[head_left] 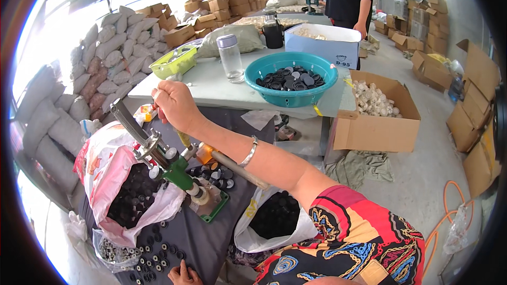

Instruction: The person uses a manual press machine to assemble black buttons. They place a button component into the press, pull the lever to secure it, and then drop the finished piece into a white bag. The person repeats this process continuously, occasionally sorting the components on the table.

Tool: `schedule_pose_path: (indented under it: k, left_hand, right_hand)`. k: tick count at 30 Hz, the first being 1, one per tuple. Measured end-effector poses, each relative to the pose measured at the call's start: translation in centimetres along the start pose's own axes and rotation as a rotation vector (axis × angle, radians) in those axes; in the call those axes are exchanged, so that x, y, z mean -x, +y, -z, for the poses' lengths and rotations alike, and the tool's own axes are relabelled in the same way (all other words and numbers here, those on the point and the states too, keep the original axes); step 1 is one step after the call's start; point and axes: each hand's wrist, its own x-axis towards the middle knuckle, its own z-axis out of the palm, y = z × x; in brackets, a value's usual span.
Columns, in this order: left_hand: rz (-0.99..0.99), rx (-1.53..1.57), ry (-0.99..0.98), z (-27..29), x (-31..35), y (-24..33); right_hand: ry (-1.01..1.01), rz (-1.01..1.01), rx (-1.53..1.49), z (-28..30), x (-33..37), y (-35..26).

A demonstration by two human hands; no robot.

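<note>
Clenched into a fist, my right hand [177,106] sits between nine and ten o'clock in my view, above a hand press [178,174], a silver bracelet [250,152] on the wrist; whether the fingers wrap the press's yellowish bar [184,138], I cannot tell. The green-bodied press stands at eight o'clock on a dark cloth [206,237], with loose black caps [215,171] at its three o'clock side. Toward seven o'clock, my left hand [185,275], cut by the lower edge, rests its fingertips near scattered small dark discs [157,237]; I cannot tell whether it grips any. A pink-and-white bag [95,179] of black parts slumps just beside the press at eight o'clock, while a white bag [303,227] holds more between five and six. At one o'clock, a teal basin [290,97] of dark caps stands on a pale table [185,95]; beyond it, a co-worker [351,0] wears a black shirt.
</note>
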Motion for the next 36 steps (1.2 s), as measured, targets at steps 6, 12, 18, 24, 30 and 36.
schedule_pose_path:
  k: [6, 12, 18, 24, 30, 36]
  left_hand:
    - [0.023, 0.008, 0.033, -0.3, 0.2, -0.3]
    - [-0.024, -0.015, 0.011, -0.2, 0.0, -0.5]
    - [-0.08, -0.113, -0.189, 1.8, -1.7, 0.8]
    - [-0.151, -0.161, -0.357, 3.0, -3.2, 0.9]
    - [0.004, 0.043, -0.199, 3.1, -3.3, 1.2]
    - [0.143, 0.139, -0.029, 1.6, -0.6, -0.1]
  right_hand:
    - [0.008, 0.01, 0.009, 0.0, 0.0, 0.0]
    - [0.018, 0.028, 0.013, -0.1, 0.0, 0.2]
    - [0.017, 0.011, 0.009, 0.0, 0.0, 0.1]
    - [0.024, 0.018, -0.023, -0.2, 0.0, 0.1]
    - [0.03, 0.055, 0.005, -0.2, 0.0, 0.1]
    - [0.024, 0.037, -0.032, -0.2, 0.1, 0.0]
